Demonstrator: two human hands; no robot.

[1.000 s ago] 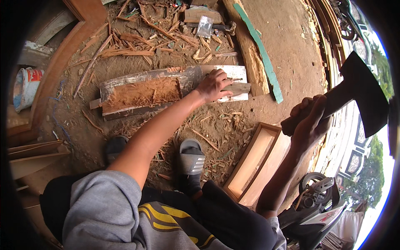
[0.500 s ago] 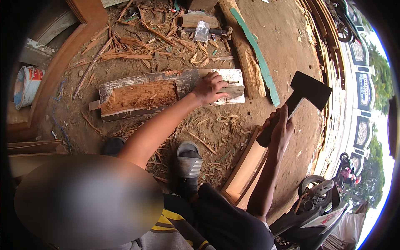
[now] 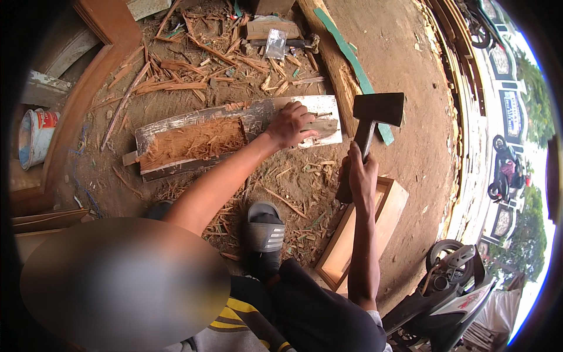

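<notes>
A long, weathered wooden board (image 3: 196,116) lies on the ground, its old white paint flaking and its left part hacked down to raw reddish wood. My left hand (image 3: 287,125) is closed on the board's right part, with fingers bent over it. A short grey piece of wood (image 3: 326,127) shows beside that hand; how it is joined to the board, I cannot tell. My right hand (image 3: 362,171) is wrapped round the handle of a hatchet (image 3: 379,109), whose dark broad head is raised to the right of the board, apart from it.
Wood chips and splinters (image 3: 176,76) litter the dirt. Beyond the board's right end lie a log (image 3: 337,70) and a green strip (image 3: 346,50). An open wooden box frame (image 3: 384,220) sits by my right forearm. A bucket (image 3: 38,138) stands left; a motorcycle (image 3: 446,299) is parked lower right.
The hatchet has swung leftward, closer to the board, and its head has turned more upright. My left hand keeps its hold on the board. The whole view has shifted slightly.
</notes>
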